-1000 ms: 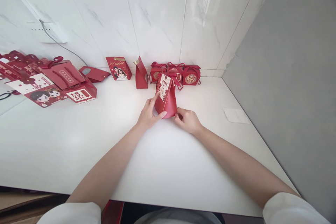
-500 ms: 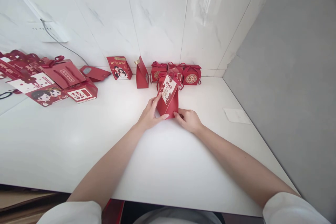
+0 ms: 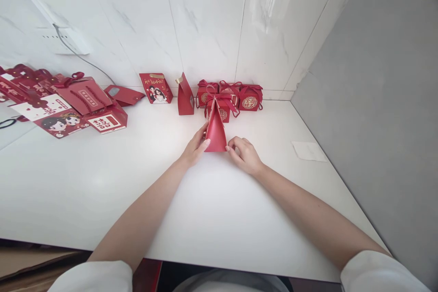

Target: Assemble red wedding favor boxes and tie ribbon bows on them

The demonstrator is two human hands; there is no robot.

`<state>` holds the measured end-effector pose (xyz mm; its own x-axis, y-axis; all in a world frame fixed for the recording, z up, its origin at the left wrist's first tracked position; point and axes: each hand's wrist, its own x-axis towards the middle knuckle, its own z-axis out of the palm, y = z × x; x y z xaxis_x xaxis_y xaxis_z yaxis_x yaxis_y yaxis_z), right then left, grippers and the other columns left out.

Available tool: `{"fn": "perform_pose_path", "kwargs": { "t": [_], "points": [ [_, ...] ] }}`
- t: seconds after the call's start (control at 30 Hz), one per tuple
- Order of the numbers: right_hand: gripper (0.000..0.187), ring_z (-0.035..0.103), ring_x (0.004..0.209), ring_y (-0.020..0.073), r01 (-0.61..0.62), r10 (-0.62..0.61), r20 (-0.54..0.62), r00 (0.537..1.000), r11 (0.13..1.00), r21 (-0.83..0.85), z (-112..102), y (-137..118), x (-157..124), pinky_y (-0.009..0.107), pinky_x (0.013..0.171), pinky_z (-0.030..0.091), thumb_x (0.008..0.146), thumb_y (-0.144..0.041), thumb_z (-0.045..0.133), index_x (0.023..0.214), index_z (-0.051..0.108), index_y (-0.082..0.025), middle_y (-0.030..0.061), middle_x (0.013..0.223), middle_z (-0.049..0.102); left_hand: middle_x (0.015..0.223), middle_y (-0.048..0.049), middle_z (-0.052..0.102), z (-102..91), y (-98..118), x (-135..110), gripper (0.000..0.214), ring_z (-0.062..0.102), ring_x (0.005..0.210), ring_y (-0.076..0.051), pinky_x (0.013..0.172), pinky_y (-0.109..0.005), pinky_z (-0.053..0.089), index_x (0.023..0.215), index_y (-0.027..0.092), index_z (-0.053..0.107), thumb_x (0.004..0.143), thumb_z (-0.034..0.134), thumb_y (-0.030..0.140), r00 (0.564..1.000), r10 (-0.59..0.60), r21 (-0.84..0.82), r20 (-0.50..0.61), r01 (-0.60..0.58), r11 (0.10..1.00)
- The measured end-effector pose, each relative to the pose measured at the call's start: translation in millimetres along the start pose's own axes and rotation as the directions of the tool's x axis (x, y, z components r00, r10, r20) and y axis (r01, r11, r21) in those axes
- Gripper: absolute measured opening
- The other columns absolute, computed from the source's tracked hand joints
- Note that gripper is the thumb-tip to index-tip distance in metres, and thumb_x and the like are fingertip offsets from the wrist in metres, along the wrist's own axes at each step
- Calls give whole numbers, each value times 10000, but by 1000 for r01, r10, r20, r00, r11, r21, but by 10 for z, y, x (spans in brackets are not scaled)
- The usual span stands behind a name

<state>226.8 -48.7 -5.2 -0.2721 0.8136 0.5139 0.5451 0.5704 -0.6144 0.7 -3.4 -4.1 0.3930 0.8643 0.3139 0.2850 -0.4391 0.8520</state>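
A red triangular gift box [image 3: 216, 136] stands upright on the white counter, its narrow, pointed side facing me and a ribbon loop at its peak. My left hand [image 3: 195, 147] grips the box's left side, thumb in front and fingers behind. At the lower right corner, my right hand [image 3: 245, 154] is closed in a pinch on the box's edge. Just behind are small red boxes tied with ribbon bows, one of them a gold-printed box [image 3: 250, 99] at the right; the nearest is partly hidden by the triangular box.
Along the wall stand a red box with a printed couple [image 3: 157, 90] and a narrow red box [image 3: 185, 96]. To the left lies a pile of red gift boxes and bags [image 3: 85, 96], near a grey cable [image 3: 78, 57]. A white paper [image 3: 308, 151] lies at right, beside the grey panel [image 3: 376, 100].
The triangular box has turned so its printed face points away to the left and its narrow side faces me. My left hand has shifted slightly up along it; the right stays at its corner.
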Motion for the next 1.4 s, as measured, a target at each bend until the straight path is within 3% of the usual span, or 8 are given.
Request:
{"fn": "perform_pose_path", "kwargs": {
  "t": [0.13,0.3,0.5,0.6,0.7,0.93,1.07,1.4],
  "points": [
    [194,605,909,212,-78,106,-189,976,985,151,39,41,4,372,875,465,952,-403,522,1036,505,-229,66,1016,596,1348,-111,617,9,-7,26,568,575,1248,-288,1085,-443,437,1387,189,525,965,412,551,993,-111,-185,-31,103,977],
    [412,593,1027,224,-257,359,-335,871,915,310,75,201,52,407,881,497,878,-457,615,1185,441,-244,104,1283,507,1198,-117,684,0,-95,69,617,638,1131,-264,1050,-457,445,1381,197,465,863,621,494,973,-187,-121,-133,172,978],
    [481,556,1213,262,-347,471,-206,858,826,444,72,288,84,458,1001,449,854,-500,629,1233,456,-259,109,1362,550,1406,-110,566,-4,3,21,563,504,1332,-280,1124,-450,372,1382,226,464,917,539,535,987,-51,22,-152,55,998],
    [471,649,971,236,-367,478,-143,867,804,468,62,263,80,426,915,486,859,-529,621,1210,485,-246,60,1027,683,1417,-110,559,19,44,11,692,529,1308,-307,1104,-450,409,1379,219,454,810,696,529,992,-64,64,-106,71,995],
    [432,611,709,197,-394,485,-96,869,796,460,53,218,74,364,747,504,851,-565,618,1129,523,-248,-24,732,607,1383,-100,594,27,51,22,656,587,1244,-290,1050,-429,474,1365,217,451,835,662,543,974,-181,-12,-134,181,983],
    [342,563,1132,238,-299,390,-145,909,855,423,28,192,88,374,952,457,878,-569,576,901,598,-229,82,1204,601,1398,-70,596,-1,59,39,604,568,1275,-271,1077,-399,459,1388,221,479,934,459,618,966,-225,-57,-125,220,974],
    [402,601,980,220,-384,383,90,919,822,421,5,174,82,381,935,440,941,-614,438,901,578,-239,30,1030,677,1374,-77,617,10,81,19,637,568,1277,-265,1076,-384,458,1341,191,545,964,322,653,959,-245,-105,-145,232,967],
    [393,649,989,231,-376,352,142,925,801,466,-8,129,70,375,899,486,914,-622,507,1021,546,-245,39,1063,706,1312,-76,655,19,88,17,614,597,1226,-277,1033,-391,487,1319,202,562,943,386,654,948,-272,-167,-165,245,955]
  ]
}}
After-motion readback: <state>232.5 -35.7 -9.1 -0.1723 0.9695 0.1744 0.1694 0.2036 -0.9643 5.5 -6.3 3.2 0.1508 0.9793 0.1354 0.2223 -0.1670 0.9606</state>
